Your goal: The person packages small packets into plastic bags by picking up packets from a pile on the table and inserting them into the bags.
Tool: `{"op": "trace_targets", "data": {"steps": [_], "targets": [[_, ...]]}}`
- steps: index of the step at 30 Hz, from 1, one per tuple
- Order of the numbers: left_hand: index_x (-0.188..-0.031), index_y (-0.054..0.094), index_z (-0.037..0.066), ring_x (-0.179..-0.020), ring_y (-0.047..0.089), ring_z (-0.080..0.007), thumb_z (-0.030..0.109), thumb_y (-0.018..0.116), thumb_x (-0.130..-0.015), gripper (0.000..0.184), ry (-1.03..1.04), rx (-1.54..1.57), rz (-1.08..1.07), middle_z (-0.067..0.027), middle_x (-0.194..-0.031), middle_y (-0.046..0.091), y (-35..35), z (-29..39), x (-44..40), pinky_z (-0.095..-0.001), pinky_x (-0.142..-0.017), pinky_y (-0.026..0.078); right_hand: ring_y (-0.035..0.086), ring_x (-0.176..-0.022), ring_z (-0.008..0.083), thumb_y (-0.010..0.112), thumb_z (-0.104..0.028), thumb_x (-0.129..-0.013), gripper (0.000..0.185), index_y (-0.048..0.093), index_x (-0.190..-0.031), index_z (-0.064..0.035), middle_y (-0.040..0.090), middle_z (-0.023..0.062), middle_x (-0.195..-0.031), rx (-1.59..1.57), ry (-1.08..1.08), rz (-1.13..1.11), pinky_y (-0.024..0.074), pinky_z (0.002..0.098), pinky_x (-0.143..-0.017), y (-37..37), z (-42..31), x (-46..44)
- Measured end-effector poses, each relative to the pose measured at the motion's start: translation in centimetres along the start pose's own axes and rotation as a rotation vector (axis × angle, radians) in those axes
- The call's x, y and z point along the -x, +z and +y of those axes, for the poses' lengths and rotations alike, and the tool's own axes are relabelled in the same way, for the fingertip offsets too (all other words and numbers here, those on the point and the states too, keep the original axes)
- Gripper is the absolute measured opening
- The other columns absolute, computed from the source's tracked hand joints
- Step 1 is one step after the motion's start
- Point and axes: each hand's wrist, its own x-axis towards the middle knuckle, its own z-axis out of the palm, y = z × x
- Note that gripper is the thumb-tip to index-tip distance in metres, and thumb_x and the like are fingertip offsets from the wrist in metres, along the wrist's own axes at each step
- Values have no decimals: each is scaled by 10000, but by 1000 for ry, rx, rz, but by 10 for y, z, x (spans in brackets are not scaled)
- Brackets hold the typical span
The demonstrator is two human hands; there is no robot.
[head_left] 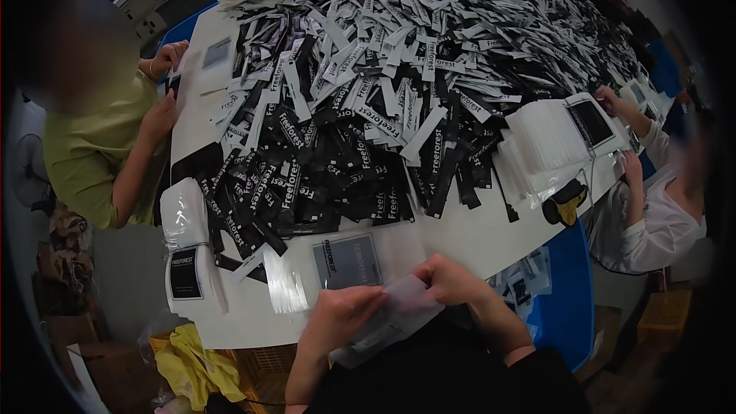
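Note:
At the near table edge, my left hand point(343, 317) pinches one side of a translucent plastic bag point(410, 295). On its other side, the fingers of my right hand point(454, 280) are closed on the same bag near its upper edge. The bag's lower part hangs towards my lap; whether anything is inside I cannot make out. Just beyond my hands lies a clear bag with a grey printed panel point(349, 258). Black sachets printed "Freeforest" point(290, 184) are heaped behind it, and white sachets point(368, 54) spread across the far side.
A banded stack of printed bags point(184, 238) stands at the left corner, another stack point(548, 138) at the right. One co-worker point(100, 146) sits left, another point(652, 207) right. A blue bin point(563, 314) holds bags below the right edge; a yellow crate point(264, 368) stands below left.

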Motion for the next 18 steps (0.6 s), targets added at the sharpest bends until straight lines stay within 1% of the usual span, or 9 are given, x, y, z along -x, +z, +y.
{"op": "trace_targets", "data": {"steps": [4,6,10,12,13,15,16,17,18], "targets": [[-877,638,44,-623,629,-262,127,632,-800,114,44,-40,-4,-129,-733,630,5,1,1,-302,-538,490,512,-670,40,691,-75,-706,212,643,-897,4,596,-16,-677,119,76,-59,425,212,-609,-1,11,-9],[-852,628,43,-590,620,-257,131,635,-798,103,-77,-24,6,-131,-691,611,-1,2,2,-309,-517,478,541,-719,52,698,-104,-700,217,647,-884,0,630,1,-761,-369,19,-108,439,209,-655,-5,4,-3],[-844,623,43,-553,600,-252,145,648,-790,119,-65,47,-12,-125,-657,597,3,0,1,-291,-508,471,562,-788,70,689,-149,-736,286,639,-963,18,647,36,-859,-106,59,-174,458,227,-695,-8,6,-8],[-834,619,36,-534,576,-248,148,658,-782,130,-52,-162,-195,-112,-626,582,-4,-3,-1,-280,-501,456,587,-834,105,655,-144,-783,321,609,-1041,40,650,56,-914,-234,-32,-138,468,248,-762,-9,7,-9],[-834,619,36,-534,576,-248,148,658,-782,130,-48,-164,-193,-112,-626,582,-5,-4,-2,-280,-501,456,587,-834,105,655,-144,-783,321,609,-1041,40,650,56,-914,-231,-35,-138,468,248,-762,-9,4,-9],[-807,613,23,-523,553,-245,147,666,-775,138,5,128,35,-102,-624,571,-6,-5,-1,-281,-496,439,583,-799,97,718,-226,-748,365,633,-1001,22,653,56,-890,-588,-148,123,460,233,-711,-5,-9,-3],[-807,613,23,-523,553,-245,147,666,-775,138,6,127,37,-102,-624,571,-5,-1,-3,-281,-496,439,605,-715,111,709,-194,-757,284,656,-952,5,667,69,-807,-472,-183,143,462,235,-648,2,-20,1],[-799,607,14,-534,556,-246,137,661,-777,136,-40,211,74,-102,-635,572,-4,6,-5,-289,-500,437,605,-715,111,709,-194,-757,284,656,-952,5,667,69,-807,-474,-183,143,462,235,-648,5,-18,2],[-791,601,6,-544,559,-246,128,656,-779,134,-85,295,107,-103,-646,573,-2,11,-6,-297,-503,436,607,-689,101,689,-165,-774,221,665,-928,-10,660,65,-758,-166,-185,150,469,230,-639,9,-15,3]]}}
